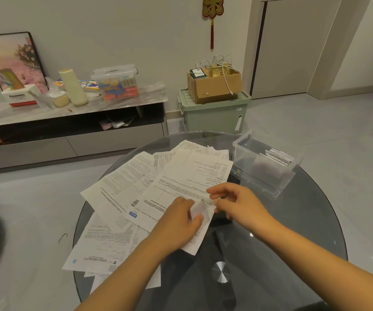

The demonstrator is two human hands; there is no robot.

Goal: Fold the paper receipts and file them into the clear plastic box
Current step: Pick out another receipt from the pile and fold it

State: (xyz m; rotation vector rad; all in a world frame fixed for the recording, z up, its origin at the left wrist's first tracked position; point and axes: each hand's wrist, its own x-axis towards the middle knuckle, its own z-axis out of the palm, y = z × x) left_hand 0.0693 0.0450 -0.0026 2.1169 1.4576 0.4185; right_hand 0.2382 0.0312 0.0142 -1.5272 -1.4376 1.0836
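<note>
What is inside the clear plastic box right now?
The clear plastic box holds a few folded papers standing at its far-right end; the rest looks bare. Their print cannot be read, and their exact number is unclear.

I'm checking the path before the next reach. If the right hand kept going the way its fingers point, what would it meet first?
The right hand points left, toward the small folded paper that the left hand pinches. It would likely meet that paper first, though depth is hard to judge.

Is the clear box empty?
No, the clear box already holds a few folded papers standing at its far end.
</note>
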